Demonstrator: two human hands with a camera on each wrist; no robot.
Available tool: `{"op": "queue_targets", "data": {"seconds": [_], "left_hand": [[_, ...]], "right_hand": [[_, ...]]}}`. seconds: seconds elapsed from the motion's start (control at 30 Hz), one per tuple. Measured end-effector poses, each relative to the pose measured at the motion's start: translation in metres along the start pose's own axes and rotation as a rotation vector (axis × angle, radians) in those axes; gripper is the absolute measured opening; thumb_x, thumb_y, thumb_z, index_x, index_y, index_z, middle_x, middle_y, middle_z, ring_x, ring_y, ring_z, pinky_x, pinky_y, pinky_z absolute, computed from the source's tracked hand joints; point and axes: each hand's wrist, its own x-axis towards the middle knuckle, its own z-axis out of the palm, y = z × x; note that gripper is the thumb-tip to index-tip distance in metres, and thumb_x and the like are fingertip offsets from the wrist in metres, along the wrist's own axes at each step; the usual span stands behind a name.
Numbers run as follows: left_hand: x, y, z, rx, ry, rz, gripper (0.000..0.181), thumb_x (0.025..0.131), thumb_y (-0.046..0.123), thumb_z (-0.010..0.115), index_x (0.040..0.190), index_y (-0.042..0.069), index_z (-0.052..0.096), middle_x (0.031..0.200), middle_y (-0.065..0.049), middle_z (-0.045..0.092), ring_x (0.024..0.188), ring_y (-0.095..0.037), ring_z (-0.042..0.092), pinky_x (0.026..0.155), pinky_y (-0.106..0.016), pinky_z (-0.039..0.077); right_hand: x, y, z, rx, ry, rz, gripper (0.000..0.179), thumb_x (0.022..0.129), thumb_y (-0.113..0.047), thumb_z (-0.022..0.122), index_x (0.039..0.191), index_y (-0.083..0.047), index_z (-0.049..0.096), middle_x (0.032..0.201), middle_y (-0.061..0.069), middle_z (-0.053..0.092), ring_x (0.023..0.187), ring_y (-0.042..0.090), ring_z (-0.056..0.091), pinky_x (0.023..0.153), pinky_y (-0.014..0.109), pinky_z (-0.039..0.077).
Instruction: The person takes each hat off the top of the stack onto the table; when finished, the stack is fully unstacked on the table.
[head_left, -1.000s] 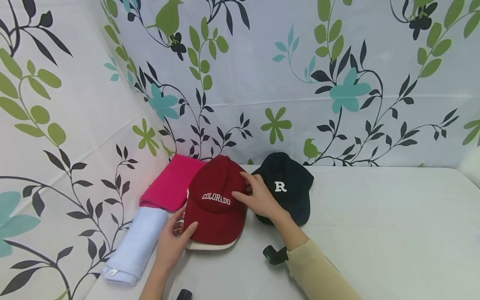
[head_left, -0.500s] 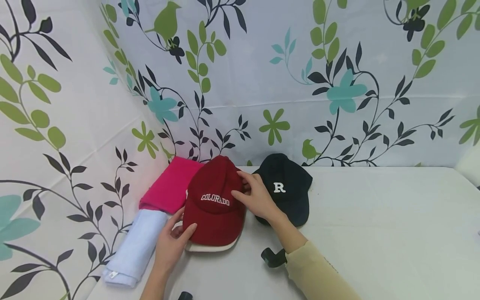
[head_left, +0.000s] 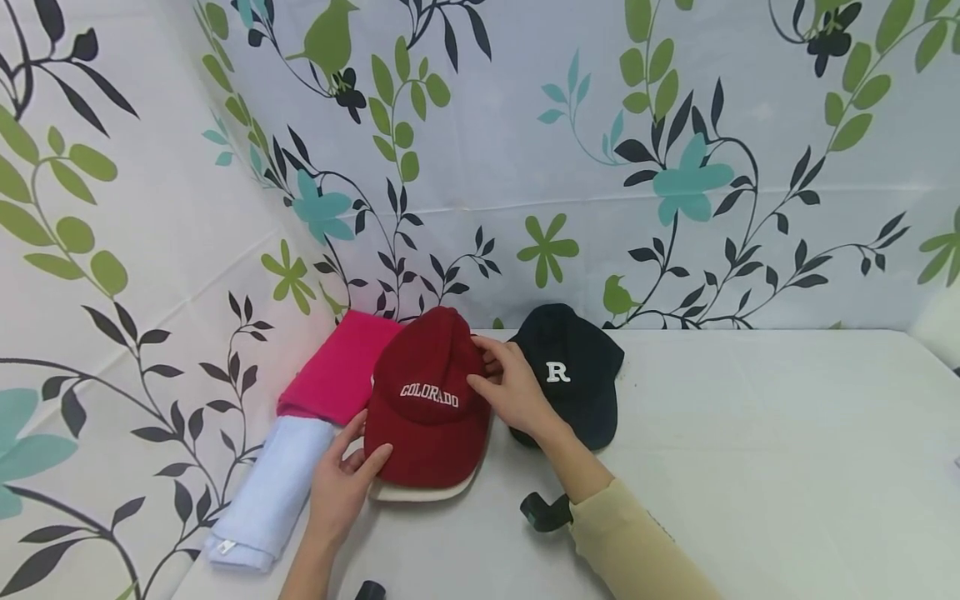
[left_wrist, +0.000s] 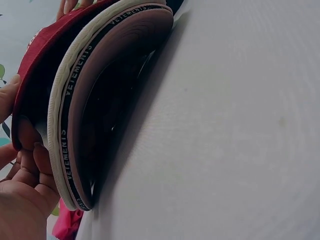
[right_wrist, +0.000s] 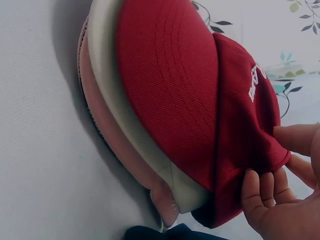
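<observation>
A dark red baseball cap (head_left: 424,400) lettered COLORADO tops a stack at the table's left. Under its brim lie a cream cap (right_wrist: 107,55) and a pink cap (right_wrist: 95,95); the left wrist view also shows a black band (left_wrist: 75,80) reading VETEMENTS. My left hand (head_left: 341,483) pinches the red brim's left edge, thumb above and fingers beneath. At the crown's right side, my right hand (head_left: 517,392) pinches the red fabric between thumb and fingers. Behind that hand sits a black cap (head_left: 577,375) with a white R.
To the left of the stack lie a folded bright pink cloth (head_left: 333,371) and a rolled light blue towel (head_left: 266,492) with a small white tag. The white table (head_left: 772,458) meets a leaf-and-bird patterned curtain (head_left: 465,167) at its back edge.
My right thumb and fingertips have shifted slightly toward the red cap's right edge. The left hand keeps its hold on the brim, and the stack stays almost in place.
</observation>
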Motion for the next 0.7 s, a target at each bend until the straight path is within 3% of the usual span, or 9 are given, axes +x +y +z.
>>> {"op": "queue_targets", "data": {"seconds": [0.4,0.7], "left_hand": [[-0.0024,0.0031,0.0044,-0.067,0.013,0.066,0.066,0.091,0.001,0.073,0.151,0.006,0.047,0.129,-0.011,0.048,0.076,-0.009,0.06,0.073,-0.016,0.054],[-0.0034,0.0037,0.0089,-0.109,0.035,0.097,0.067,0.09,-0.004,0.072,0.151,0.006,0.046,0.128,-0.007,0.049,0.08,-0.01,0.06,0.078,-0.018,0.055]], "right_hand": [[-0.0001,-0.0034,-0.0018,0.002,0.056,-0.045,0.045,0.092,0.004,0.066,0.136,-0.001,0.058,0.11,0.013,0.055,0.099,0.028,0.055,0.084,0.04,0.054],[0.0005,-0.0046,-0.0015,0.044,0.096,-0.098,0.042,0.093,0.005,0.064,0.135,-0.002,0.06,0.111,0.013,0.056,0.099,0.027,0.056,0.084,0.038,0.054]]}}
